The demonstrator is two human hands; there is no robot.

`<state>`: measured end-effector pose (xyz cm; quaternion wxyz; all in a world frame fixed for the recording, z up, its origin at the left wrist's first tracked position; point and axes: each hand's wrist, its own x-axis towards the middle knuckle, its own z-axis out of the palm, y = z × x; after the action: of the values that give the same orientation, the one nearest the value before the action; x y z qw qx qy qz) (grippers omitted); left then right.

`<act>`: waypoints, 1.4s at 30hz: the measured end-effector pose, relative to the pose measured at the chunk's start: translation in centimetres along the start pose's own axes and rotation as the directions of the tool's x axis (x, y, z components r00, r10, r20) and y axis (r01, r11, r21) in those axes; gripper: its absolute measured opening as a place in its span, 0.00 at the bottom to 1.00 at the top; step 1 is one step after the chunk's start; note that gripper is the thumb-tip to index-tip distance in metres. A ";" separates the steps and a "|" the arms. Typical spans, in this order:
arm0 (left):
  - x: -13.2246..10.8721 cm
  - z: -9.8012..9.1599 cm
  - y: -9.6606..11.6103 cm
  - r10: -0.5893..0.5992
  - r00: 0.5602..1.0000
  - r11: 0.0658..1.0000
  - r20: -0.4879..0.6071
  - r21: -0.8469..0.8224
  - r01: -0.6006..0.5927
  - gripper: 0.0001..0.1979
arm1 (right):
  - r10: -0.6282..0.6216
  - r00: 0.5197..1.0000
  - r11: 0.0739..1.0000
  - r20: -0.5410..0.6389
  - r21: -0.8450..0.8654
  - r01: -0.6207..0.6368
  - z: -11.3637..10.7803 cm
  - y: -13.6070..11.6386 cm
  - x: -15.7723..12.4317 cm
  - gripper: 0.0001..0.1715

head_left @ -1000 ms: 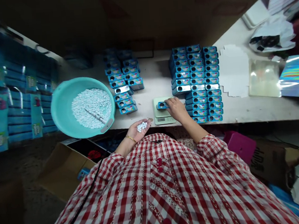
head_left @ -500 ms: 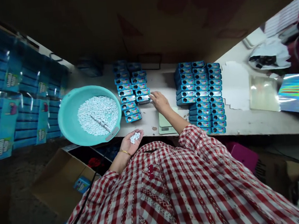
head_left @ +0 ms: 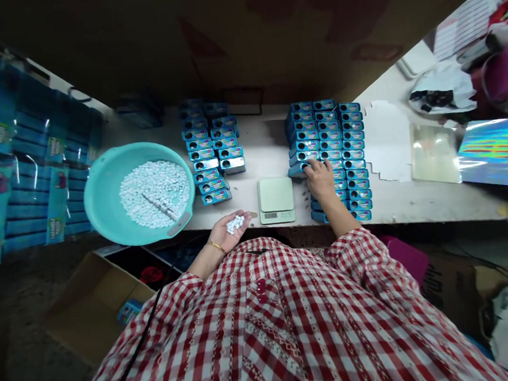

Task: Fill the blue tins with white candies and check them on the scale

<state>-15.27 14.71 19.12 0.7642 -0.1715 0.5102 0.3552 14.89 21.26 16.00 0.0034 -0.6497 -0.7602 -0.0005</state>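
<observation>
My left hand [head_left: 230, 227] is palm up and cupped near the table's front edge, holding a small heap of white candies [head_left: 235, 224]. To its left stands a turquoise basin [head_left: 104, 206] with many more white candies and a thin stick lying on them. My right hand [head_left: 322, 180] is at the block of small blue tins [head_left: 330, 126] on the right, its bent fingers closed on the right end of a blue tin [head_left: 298, 170] at the front of the left column. The fingertips are partly hidden. A pale green scale [head_left: 276, 195] sits between my hands.
A second group of blue tins [head_left: 201, 155] stands in two columns right of the basin. Wrapped blue packs [head_left: 12, 176] are stacked at far left. White card [head_left: 387, 137], shiny sheets [head_left: 500, 154] and a plastic bag [head_left: 441, 91] lie at right. An open carton [head_left: 91, 311] is below.
My right hand has moved right, from the left group of tins to a tin in the right block. My left hand still holds the candies, a little further right. The view has shifted slightly.
</observation>
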 end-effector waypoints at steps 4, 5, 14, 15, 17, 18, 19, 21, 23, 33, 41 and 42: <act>0.2 0.2 -0.7 -0.012 0.998 1.000 0.057 0.012 0.012 0.12 | -0.146 0.989 0.987 0.032 0.075 0.143 -2.5 -4.1 -1.9 0.17; 0.3 0.2 -0.8 -0.013 0.997 1.000 0.070 0.014 0.012 0.12 | -0.189 0.980 0.978 0.061 0.100 0.183 -2.8 -5.2 -2.1 0.17; 0.4 -0.6 -0.9 -0.003 0.997 1.000 0.078 0.029 0.000 0.15 | -0.411 0.905 0.872 0.114 0.339 0.353 -3.1 -14.2 -4.1 0.16; 0.3 -0.8 -0.9 -0.003 0.998 1.000 0.062 0.019 0.002 0.15 | -0.462 0.877 0.845 0.132 0.368 0.389 -3.3 -15.4 -4.6 0.16; 0.2 -1.3 -0.9 -0.011 1.000 1.000 0.026 0.000 0.011 0.14 | -0.537 0.827 0.801 0.169 0.409 0.437 -3.5 -17.4 -5.3 0.17; 0.1 -1.6 -0.9 -0.020 1.000 1.000 0.015 -0.005 0.021 0.14 | -0.561 0.809 0.786 0.179 0.424 0.451 -3.6 -18.2 -5.5 0.16; 0.1 -1.8 -0.9 -0.030 1.000 1.000 0.010 -0.008 0.030 0.13 | -0.580 0.793 0.771 0.186 0.440 0.461 -3.6 -18.7 -5.7 0.15; -0.1 -2.3 -0.8 -0.038 0.999 0.999 0.011 -0.013 0.038 0.13 | -0.610 0.768 0.744 0.193 0.472 0.472 -3.4 -19.2 -5.8 0.14; -0.2 -2.9 -0.8 -0.031 0.999 0.999 0.012 -0.011 0.031 0.13 | -0.613 0.766 0.736 0.194 0.494 0.463 -3.2 -19.2 -5.9 0.13; -0.3 -3.1 -1.0 -0.019 1.000 1.000 0.008 0.010 0.019 0.14 | -0.566 0.789 0.790 0.240 0.430 0.436 -3.5 -19.2 -6.1 0.14; -0.1 -1.8 -1.1 -0.013 0.997 0.997 0.075 0.080 0.007 0.14 | -0.515 0.818 0.799 0.256 0.490 0.349 -3.4 -17.5 -5.7 0.14; 0.0 -1.0 -1.1 0.000 0.996 0.995 0.091 0.098 -0.009 0.14 | -0.480 0.847 0.798 0.228 0.514 0.314 -3.1 -16.9 -5.5 0.15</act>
<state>-15.17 13.31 18.56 0.7934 -0.1160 0.4922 0.3388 -0.94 13.20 19.12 0.0223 -0.4427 -0.8473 0.2925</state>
